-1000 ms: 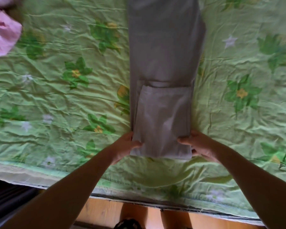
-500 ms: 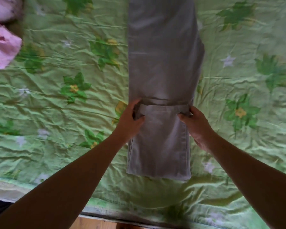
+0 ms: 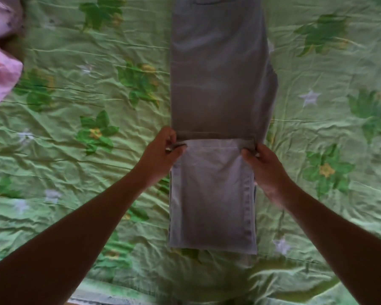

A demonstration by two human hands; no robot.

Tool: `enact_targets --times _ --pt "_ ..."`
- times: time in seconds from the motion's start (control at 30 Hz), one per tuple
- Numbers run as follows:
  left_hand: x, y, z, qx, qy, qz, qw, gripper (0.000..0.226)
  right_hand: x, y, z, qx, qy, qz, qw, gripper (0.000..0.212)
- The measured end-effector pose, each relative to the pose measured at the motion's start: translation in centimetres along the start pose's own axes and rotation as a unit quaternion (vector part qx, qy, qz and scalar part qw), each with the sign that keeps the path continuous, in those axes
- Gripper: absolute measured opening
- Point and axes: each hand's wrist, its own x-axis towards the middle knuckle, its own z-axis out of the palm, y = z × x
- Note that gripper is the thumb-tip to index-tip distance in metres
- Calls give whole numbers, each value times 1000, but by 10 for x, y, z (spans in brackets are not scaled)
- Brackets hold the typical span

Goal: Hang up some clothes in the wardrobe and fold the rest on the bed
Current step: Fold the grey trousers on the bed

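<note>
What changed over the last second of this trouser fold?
The left hand and right hand moved away from the person, from the near fold of the grey trousers to the folded-over flap's far corners, which they now pinch. The trousers stayed flat with the same fold; the pink clothes stayed put.

Crumpled light-green bedspread (image 3: 75,172), printed with dark-green leaves, yellow flowers, pale stars, fills view, heavily creased. Pale bed edge (image 3: 101,298) at 7 o'clock; sliver of orange-brown wooden floor (image 3: 69,303) beyond. Cloth brightest toward 4 o'clock.
</note>
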Motion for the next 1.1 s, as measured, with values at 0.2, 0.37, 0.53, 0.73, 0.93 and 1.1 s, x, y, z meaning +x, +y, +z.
enact_targets --times 0.2,0.37,0.53,0.73,0.93,1.1 --pt "98 48 -21 -225 108 -97 964 28 102 -89 9 132 -23 15 991 38" --pt "67 24 -19 -256 -22 -232 938 12 82 -70 4 123 -125 167 970 38" --pt "-21 -9 -19 -191 -91 -296 932 19 14 -22 -26 104 -77 189 973 30" --pt "-72 -20 6 -196 -139 -289 927 29 -43 21 -28 -16 -144 181 973 41" --pt "-95 -27 13 -188 -59 -235 952 20 -63 36 -14 -102 -92 11 990 20" --pt "-117 -36 25 -183 -45 -251 950 14 -70 63 -8 -208 -27 31 977 26"
